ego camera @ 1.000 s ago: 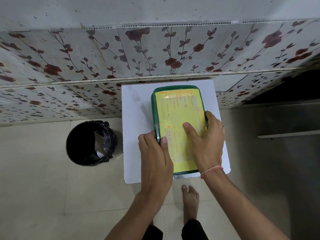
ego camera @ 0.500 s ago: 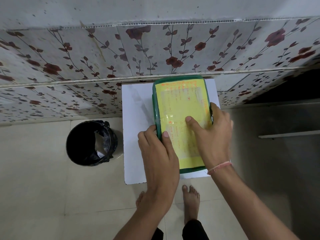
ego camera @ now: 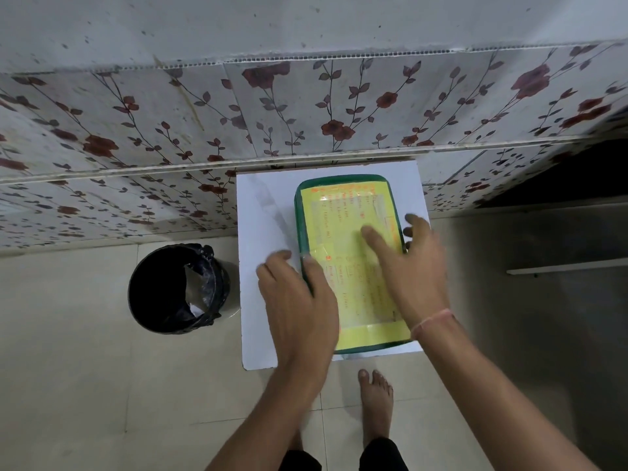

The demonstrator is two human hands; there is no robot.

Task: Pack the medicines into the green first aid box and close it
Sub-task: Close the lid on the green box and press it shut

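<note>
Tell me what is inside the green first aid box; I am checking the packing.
Nothing inside shows: the green first aid box is shut under its yellow label, with both hands on it.

Green first aid box fills right half of white desk; bare strip open on its left. Left hand blocks box's left edge, right hand its right edge. Floral wall just behind desk. Black bin near desk's left side.
</note>
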